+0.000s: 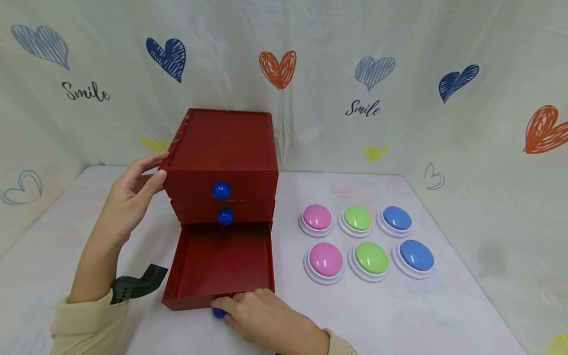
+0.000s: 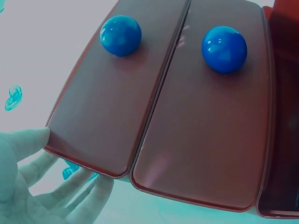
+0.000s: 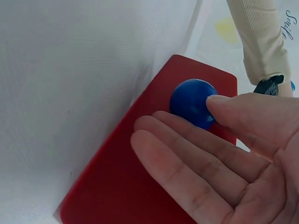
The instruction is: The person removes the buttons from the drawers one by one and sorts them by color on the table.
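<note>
A dark red cabinet (image 1: 222, 143) with three stacked drawers stands on the table, each with a round blue knob. The bottom drawer (image 1: 224, 261) is pulled far out, its red floor in view; the upper two are pushed in. My left hand (image 1: 128, 197) touches the cabinet's upper left front corner, thumb at the front edge and fairly straight fingers along the side. My right hand (image 1: 264, 315) pinches the bottom drawer's blue knob (image 3: 193, 101) between thumb and forefinger. In the left wrist view, the top knob (image 2: 120, 36) and the middle knob (image 2: 224, 49) show untouched.
Right of the cabinet, push buttons stand in two rows on white bases: pink (image 1: 326, 260), green (image 1: 372, 258) and blue (image 1: 416, 255) in front, the same colours behind. A pale curtain (image 1: 319, 98) printed with hearts hangs behind the white table (image 1: 377, 315).
</note>
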The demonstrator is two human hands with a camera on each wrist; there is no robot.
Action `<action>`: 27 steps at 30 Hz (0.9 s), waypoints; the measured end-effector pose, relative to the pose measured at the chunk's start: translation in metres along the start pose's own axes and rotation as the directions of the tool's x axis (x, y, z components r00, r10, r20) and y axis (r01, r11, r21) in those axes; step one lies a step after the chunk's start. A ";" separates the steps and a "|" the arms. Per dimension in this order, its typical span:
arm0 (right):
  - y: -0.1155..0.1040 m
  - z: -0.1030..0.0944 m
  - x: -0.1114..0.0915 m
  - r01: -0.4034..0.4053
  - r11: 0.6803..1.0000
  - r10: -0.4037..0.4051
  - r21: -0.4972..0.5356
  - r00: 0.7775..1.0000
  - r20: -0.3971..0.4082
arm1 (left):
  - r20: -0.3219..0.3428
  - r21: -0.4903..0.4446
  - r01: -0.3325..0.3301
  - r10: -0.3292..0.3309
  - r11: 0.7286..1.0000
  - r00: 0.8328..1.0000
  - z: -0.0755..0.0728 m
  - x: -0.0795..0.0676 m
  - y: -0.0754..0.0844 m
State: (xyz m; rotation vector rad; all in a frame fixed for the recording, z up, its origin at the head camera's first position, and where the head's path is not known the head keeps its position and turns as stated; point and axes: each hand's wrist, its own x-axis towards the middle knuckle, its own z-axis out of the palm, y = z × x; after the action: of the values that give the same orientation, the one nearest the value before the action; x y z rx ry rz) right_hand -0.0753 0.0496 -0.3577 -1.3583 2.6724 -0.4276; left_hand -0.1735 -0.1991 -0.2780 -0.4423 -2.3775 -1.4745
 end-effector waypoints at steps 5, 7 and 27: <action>0.001 0.001 0.001 -0.007 1.000 0.008 0.017 0.999 -0.033 | 0.004 -0.010 -0.002 0.002 1.000 1.000 0.000 0.000 -0.001; 0.001 0.001 0.002 -0.005 1.000 0.005 -0.002 0.999 -0.049 | 0.006 -0.010 0.000 0.000 1.000 1.000 0.000 0.000 -0.001; 0.005 0.000 0.014 -0.125 0.991 0.116 -0.050 0.981 -0.158 | 0.006 -0.005 0.002 -0.002 1.000 1.000 0.001 0.000 0.000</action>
State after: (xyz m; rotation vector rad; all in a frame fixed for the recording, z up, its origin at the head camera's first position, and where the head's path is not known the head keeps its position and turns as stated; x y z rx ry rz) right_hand -0.0874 0.0416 -0.3592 -1.2159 2.8967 -0.4615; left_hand -0.1739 -0.1984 -0.2781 -0.4465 -2.3801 -1.4819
